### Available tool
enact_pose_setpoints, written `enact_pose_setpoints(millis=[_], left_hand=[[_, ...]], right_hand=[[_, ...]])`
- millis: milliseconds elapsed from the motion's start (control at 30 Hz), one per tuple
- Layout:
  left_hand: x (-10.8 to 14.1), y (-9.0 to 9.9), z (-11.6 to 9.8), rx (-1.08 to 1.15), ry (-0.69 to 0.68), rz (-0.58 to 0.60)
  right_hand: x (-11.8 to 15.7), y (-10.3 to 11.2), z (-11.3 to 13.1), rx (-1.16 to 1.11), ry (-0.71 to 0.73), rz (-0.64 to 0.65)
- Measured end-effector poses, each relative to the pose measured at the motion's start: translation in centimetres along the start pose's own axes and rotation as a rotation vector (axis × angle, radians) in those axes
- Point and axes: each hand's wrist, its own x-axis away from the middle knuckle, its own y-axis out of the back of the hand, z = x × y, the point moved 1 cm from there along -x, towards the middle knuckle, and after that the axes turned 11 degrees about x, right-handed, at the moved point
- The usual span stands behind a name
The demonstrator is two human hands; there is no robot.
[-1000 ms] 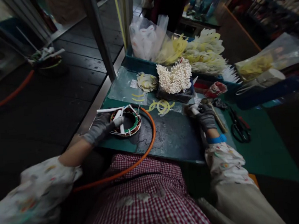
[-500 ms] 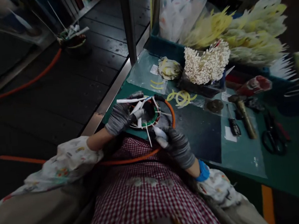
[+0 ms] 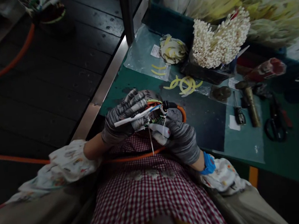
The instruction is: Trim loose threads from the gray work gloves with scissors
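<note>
Ok so the round, wire-wound coil (image 3: 154, 102) is held tilted by the left gloved hand's (image 3: 122, 118) fingers at the green table's (image 3: 139, 85) near-left edge; a stubby white tool (image 3: 159, 129) is pinched in the right gloved hand (image 3: 182, 138).

Passage over dark mat (image 3: 209, 119) between orange cable (image 3: 183, 113) and screwdriver (image 3: 240, 115), hammer (image 3: 251, 108) beyond

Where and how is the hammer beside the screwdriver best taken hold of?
Probably by the lower handle of the hammer, from above and the person's side: the long handle lies pointing that way, with the wider head at the far end. Fingers should close across its width, minding the screwdriver close on its left.
</note>
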Motion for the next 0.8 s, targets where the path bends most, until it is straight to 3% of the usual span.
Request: enact_pose_setpoints(millis=[133,400,667,800], left_hand=[[0.1,0.1,-0.1,0.008,0.026,0.04],[-0.7,0.5,-0.7,-0.028,0.025,0.151],[-6.5,-0.6,-1.0,-0.048,-0.039,0.37],[-9.2,-1.6,-0.6,-0.081,0.041,0.514]], right_hand=[[-0.7,0.7,0.5,0.012,0.019,0.042],[-0.5,0.9,-0.1,0.058,0.079,-0.047],[-0.1,3.4,-2.8,0.133,-0.09,0.006],[-0.7,4.3,-3.1,0.066,-0.109,0.023]])
